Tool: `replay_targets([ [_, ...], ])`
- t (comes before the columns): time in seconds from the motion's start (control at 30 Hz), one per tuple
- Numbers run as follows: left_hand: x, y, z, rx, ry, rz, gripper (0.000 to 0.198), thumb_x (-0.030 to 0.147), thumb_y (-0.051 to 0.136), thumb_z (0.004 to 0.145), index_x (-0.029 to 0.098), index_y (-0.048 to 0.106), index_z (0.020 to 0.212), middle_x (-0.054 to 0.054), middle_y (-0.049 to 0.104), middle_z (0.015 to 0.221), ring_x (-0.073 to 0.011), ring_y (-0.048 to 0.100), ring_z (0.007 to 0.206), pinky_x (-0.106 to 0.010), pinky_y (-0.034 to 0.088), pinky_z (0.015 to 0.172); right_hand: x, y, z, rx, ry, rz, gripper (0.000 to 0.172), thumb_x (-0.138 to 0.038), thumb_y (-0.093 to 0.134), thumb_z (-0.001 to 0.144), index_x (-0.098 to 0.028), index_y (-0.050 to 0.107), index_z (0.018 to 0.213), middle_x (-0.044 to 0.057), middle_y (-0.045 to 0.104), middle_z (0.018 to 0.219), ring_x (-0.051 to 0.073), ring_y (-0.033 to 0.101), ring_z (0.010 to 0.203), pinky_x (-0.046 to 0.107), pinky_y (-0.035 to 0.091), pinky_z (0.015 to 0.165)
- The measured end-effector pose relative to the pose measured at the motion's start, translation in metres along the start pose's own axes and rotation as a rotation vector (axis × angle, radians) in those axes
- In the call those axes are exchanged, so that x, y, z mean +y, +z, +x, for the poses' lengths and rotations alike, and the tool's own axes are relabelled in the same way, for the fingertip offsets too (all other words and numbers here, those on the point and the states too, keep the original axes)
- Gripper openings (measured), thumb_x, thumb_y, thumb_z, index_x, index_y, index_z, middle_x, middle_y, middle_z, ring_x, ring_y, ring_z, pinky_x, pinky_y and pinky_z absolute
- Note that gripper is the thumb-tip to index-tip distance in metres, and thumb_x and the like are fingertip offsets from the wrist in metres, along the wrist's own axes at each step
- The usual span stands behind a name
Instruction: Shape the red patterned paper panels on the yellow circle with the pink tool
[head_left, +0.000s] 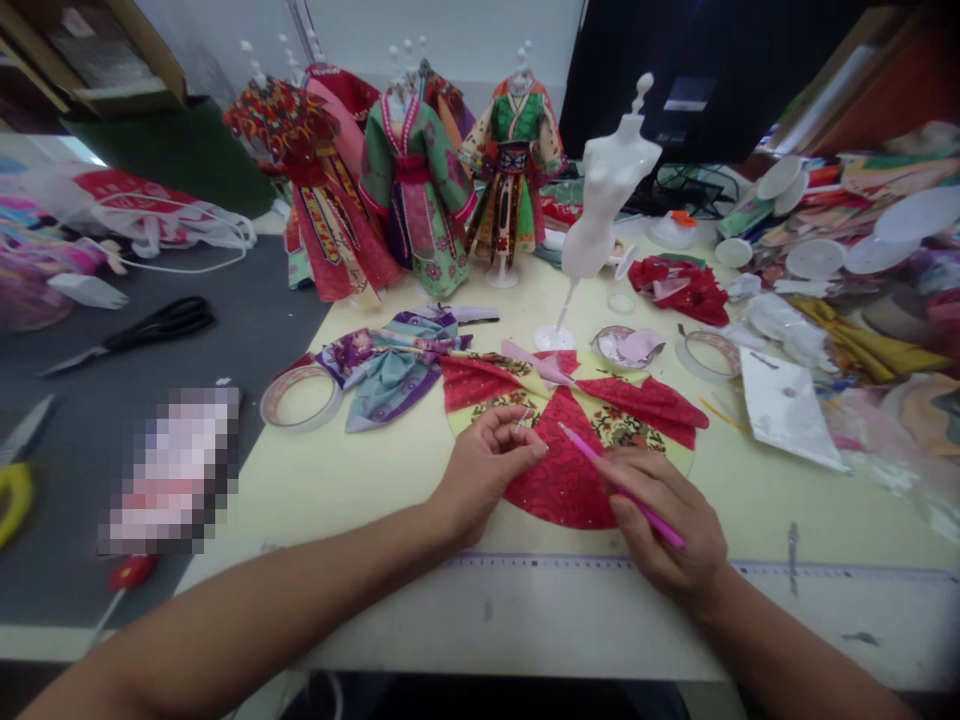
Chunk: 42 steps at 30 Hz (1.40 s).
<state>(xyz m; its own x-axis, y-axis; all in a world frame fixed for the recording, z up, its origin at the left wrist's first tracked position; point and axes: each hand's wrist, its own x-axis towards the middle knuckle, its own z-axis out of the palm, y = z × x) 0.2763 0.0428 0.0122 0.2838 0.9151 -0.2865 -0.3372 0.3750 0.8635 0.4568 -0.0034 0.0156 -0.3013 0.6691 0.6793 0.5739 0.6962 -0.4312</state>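
A pink pen-like tool with a pale tip rests in the closed fingers of my right hand, its tip pointing up and left over red fabric. My left hand pinches a short strand of tiny pale beads between thumb and fingers. Both hands are over a small round doll garment of red and yellow floral panels, spread flat on the table. A pink fabric strip crosses its top. Small pale dots show on the red panel.
Dressed doll forms and a bare white mannequin stand behind. Tape rolls, blue-purple fabric and a white packet lie around. Black scissors are at left, fabric piles at right. A ruler runs along the front.
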Motion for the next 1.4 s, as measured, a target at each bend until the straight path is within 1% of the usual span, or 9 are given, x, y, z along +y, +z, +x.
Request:
replay_targets([
  [0.1, -0.0007, -0.0006, 0.001, 0.001, 0.01, -0.014, 0.038, 0.013, 0.069, 0.066, 0.015, 0.049, 0.098, 0.004, 0.059, 0.068, -0.0053, 0.053, 0.064, -0.019, 0.039, 0.068, -0.0013, -0.0018, 0.0009, 0.041, -0.044, 0.058, 0.034, -0.004, 0.05, 0.075, -0.016, 0.055, 0.106, 0.008, 0.059, 0.083, 0.019, 0.058, 0.082, 0.035, 0.051, 0.07],
  [0.27, -0.0006, -0.0009, 0.0024, 0.011, 0.022, -0.015, 0.039, 0.012, 0.07, 0.065, 0.015, 0.049, 0.098, 0.004, 0.06, 0.067, -0.0058, 0.053, 0.064, -0.019, 0.038, 0.068, -0.0032, -0.0016, 0.0053, 0.01, -0.082, 0.102, 0.025, -0.004, 0.049, 0.073, -0.014, 0.056, 0.095, 0.007, 0.06, 0.074, 0.019, 0.059, 0.076, 0.037, 0.052, 0.068],
  [0.67, 0.0, -0.0004, 0.001, 0.002, 0.003, -0.005, 0.041, 0.014, 0.07, 0.064, 0.016, 0.047, 0.098, 0.004, 0.061, 0.066, -0.0069, 0.054, 0.062, -0.021, 0.038, 0.068, -0.0029, 0.0003, 0.006, 0.019, -0.077, 0.072, 0.025, -0.003, 0.05, 0.073, -0.014, 0.057, 0.095, 0.007, 0.061, 0.073, 0.019, 0.059, 0.076, 0.036, 0.053, 0.067],
  [1.1, -0.0024, -0.0006, 0.002, -0.013, 0.012, 0.009, 0.04, 0.015, 0.07, 0.066, 0.015, 0.047, 0.099, 0.004, 0.06, 0.067, -0.0058, 0.052, 0.062, -0.02, 0.038, 0.067, -0.0028, -0.0002, 0.0062, 0.017, -0.064, 0.067, 0.025, -0.004, 0.05, 0.074, -0.016, 0.057, 0.094, 0.007, 0.061, 0.074, 0.018, 0.06, 0.076, 0.036, 0.053, 0.067],
  [1.4, -0.0011, -0.0005, 0.0007, -0.015, 0.016, 0.028, 0.041, 0.017, 0.07, 0.066, 0.015, 0.048, 0.1, 0.004, 0.06, 0.067, -0.0074, 0.053, 0.062, -0.022, 0.038, 0.067, -0.0026, 0.0001, 0.006, 0.028, -0.064, 0.069, 0.025, -0.003, 0.05, 0.074, -0.016, 0.058, 0.094, 0.006, 0.061, 0.075, 0.018, 0.06, 0.076, 0.036, 0.053, 0.066],
])
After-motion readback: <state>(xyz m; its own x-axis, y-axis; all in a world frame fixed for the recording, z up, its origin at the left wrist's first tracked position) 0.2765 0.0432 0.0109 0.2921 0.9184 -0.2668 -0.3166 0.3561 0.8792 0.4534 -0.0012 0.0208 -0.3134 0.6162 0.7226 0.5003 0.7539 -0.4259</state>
